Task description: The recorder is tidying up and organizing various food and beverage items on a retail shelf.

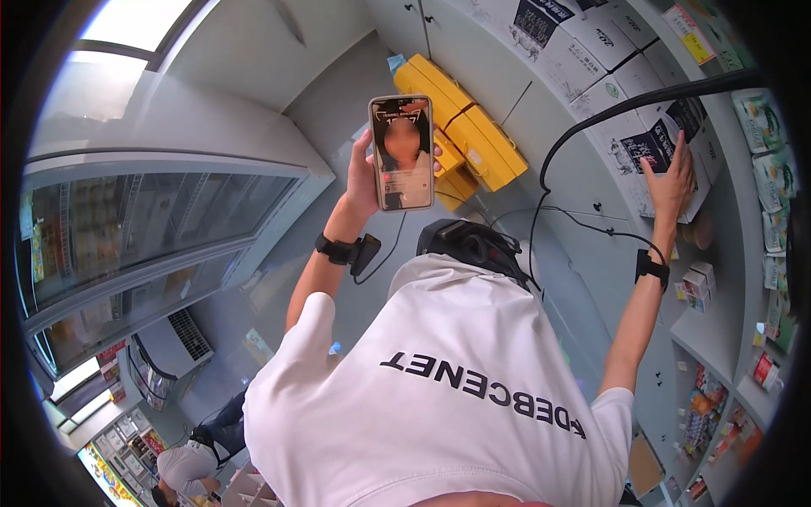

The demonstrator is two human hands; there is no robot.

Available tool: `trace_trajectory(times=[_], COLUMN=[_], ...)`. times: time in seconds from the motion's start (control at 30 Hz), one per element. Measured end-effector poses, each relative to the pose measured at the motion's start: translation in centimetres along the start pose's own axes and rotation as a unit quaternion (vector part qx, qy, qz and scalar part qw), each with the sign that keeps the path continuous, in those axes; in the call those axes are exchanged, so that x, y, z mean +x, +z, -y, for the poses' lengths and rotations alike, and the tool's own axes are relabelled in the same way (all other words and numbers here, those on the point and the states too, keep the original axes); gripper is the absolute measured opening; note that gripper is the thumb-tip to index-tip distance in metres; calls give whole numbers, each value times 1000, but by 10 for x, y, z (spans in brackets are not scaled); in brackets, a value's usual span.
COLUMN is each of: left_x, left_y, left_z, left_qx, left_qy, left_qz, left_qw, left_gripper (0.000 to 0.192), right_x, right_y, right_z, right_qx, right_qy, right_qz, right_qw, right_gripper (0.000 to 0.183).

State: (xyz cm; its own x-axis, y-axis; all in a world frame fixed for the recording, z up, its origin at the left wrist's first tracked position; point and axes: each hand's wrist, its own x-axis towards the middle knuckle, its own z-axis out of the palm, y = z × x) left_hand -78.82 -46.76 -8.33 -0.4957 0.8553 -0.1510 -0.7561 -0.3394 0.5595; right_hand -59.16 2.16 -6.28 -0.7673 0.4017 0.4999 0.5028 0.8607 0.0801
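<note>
In front of my chest, my left hand (362,168) grips a smartphone (403,152) in a light-coloured case. Its lit screen faces me and shows a picture of a person with some notifications. My thumb lies along one edge and fingertips curl round the other. Over on the right, my right hand (671,180) rests with fingers spread against a white milk carton box (630,152) on a shelf. That box bears a dark printed panel and a cow drawing. Each wrist wears a black strapped device, the left one (342,249) and the right one (652,269), with cables attached.
Yellow metal toolboxes (469,123) stand on the floor ahead, by grey cabinet doors (481,57). A glass-fronted refrigerator (171,215) is at left. A black cable (633,101) crosses at right before the shelves. Another person (190,466) bends over at the lower left.
</note>
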Motion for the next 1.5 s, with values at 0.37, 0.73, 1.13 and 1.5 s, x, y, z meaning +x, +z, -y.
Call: trace_trajectory(times=[0.37,0.73,1.13,1.5], left_x=[-11,-9,-5,-3], left_y=[-8,-3,-3,-1], left_z=[9,16,14,15], left_qx=[20,6,23,11], left_qy=[-5,-8,3,-9], left_qz=[-47,-69,-71,-67], left_qw=[999,998,997,998], left_gripper=[87,84,85,83], right_x=[0,2,1,2], right_y=[2,5,2,0], right_z=[-1,-2,-2,-1], right_qx=[9,-21,-16,-21], right_qy=[-17,-15,-23,-22], right_qz=[-10,-7,-19,-19], right_qw=[1000,1000,999,999], right_gripper=[98,93,97,97])
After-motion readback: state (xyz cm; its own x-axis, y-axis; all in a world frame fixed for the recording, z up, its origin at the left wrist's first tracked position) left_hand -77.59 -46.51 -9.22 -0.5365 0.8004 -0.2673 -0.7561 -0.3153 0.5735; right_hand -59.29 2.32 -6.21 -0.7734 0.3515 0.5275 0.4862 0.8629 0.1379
